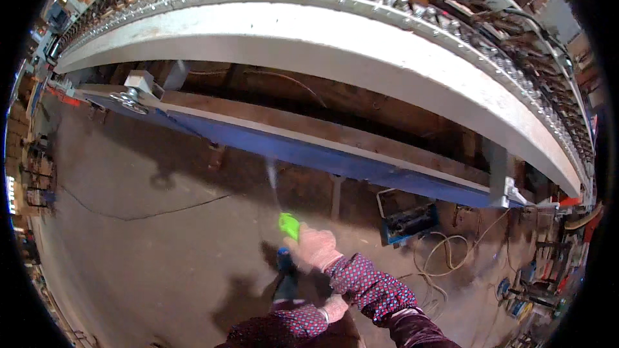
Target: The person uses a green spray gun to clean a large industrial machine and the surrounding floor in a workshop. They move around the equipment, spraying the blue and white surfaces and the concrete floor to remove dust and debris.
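Observation:
My right hand (316,248), in a pink glove, is closed around a bright green spray head (289,225). A thin white mist leaves the head's tip and fans out toward the blue lower beam (284,147) of a long machine. Whatever joins the spray head underneath is hidden by the glove. Lower down, close to my right sleeve, is my left hand (334,308), also gloved in pink; its fingers do not show clearly. Both arms wear dark patterned sleeve covers.
Across the top runs the machine's long white beam (258,22), lined with metal fittings. A handwheel (131,100) sticks out at left. On the floor are an open blue toolbox (411,222), a coiled pale hose (445,261) and a dark cable (161,214). My foot (284,261) stands below the spray head.

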`<move>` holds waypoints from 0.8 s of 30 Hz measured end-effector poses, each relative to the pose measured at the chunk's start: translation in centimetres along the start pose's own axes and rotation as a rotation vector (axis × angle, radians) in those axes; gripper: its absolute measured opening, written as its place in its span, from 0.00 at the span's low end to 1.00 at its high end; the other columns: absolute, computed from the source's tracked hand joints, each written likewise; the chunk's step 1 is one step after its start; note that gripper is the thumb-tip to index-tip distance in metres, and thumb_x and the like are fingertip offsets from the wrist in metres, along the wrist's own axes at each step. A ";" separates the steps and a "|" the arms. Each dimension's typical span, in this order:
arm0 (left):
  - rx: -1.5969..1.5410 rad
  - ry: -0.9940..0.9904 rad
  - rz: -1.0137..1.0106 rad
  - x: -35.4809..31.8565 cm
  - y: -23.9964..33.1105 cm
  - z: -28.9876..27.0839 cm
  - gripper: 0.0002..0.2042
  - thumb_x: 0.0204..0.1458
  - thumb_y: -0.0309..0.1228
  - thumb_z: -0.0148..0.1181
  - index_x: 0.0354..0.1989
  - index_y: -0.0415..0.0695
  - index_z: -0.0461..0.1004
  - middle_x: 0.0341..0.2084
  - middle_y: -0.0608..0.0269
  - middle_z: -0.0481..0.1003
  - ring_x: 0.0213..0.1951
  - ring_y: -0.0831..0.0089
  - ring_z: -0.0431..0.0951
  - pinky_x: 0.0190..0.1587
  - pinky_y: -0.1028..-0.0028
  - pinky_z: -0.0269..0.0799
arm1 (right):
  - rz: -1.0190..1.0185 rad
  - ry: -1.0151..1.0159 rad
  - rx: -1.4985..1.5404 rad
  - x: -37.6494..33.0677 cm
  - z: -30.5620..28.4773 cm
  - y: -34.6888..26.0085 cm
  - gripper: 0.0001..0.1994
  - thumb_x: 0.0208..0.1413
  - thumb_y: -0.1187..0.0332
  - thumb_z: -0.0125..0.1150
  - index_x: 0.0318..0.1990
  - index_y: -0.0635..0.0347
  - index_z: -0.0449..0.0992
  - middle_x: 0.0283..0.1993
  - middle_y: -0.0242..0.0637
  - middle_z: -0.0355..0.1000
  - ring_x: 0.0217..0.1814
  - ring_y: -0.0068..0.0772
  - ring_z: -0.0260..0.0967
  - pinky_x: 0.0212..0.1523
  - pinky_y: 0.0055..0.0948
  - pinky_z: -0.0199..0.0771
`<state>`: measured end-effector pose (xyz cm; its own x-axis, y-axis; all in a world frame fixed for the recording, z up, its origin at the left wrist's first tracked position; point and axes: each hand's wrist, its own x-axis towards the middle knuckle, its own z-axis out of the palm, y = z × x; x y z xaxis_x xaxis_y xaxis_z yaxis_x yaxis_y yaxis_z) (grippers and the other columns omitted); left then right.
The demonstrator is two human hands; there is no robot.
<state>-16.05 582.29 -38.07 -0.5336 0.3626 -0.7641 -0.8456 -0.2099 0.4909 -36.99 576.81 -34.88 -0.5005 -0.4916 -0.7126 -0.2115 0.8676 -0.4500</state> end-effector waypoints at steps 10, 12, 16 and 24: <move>1.699 0.195 0.670 -2.5 5.2 7.2 0.09 0.47 0.33 0.52 0.31 0.42 0.74 0.23 0.55 0.69 0.27 0.62 0.72 0.24 0.62 0.65 | -0.034 0.497 0.029 -12.3 -14.0 -2.4 0.27 0.54 0.41 0.48 0.42 0.59 0.69 0.33 0.48 0.76 0.37 0.51 0.75 0.39 0.44 0.73; 1.022 0.207 0.741 -1.1 7.1 9.0 0.12 0.51 0.33 0.52 0.40 0.42 0.74 0.30 0.56 0.73 0.32 0.65 0.74 0.32 0.67 0.70 | 0.078 0.523 0.100 -13.3 -16.4 -0.6 0.28 0.54 0.41 0.48 0.43 0.60 0.71 0.35 0.50 0.75 0.42 0.54 0.73 0.43 0.44 0.72; 0.382 -0.059 0.322 -6.1 16.0 12.3 0.17 0.57 0.36 0.50 0.53 0.43 0.70 0.38 0.59 0.75 0.37 0.72 0.72 0.46 0.76 0.66 | 0.325 0.480 0.244 -15.4 -19.0 5.6 0.29 0.53 0.41 0.50 0.42 0.63 0.75 0.40 0.56 0.74 0.49 0.55 0.70 0.48 0.42 0.68; 0.137 -0.364 0.326 -5.9 19.3 13.4 0.16 0.55 0.39 0.51 0.47 0.43 0.68 0.27 0.70 0.69 0.28 0.80 0.67 0.34 0.77 0.66 | 0.651 0.542 0.217 -17.2 -20.9 17.6 0.33 0.55 0.40 0.48 0.44 0.68 0.75 0.45 0.61 0.71 0.53 0.58 0.67 0.52 0.44 0.66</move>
<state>-29.01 588.27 -18.45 -0.7080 0.5963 -0.3784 -0.6130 -0.2529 0.7485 -49.70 602.10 -19.32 -0.8082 0.2477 -0.5343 0.3923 0.9031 -0.1747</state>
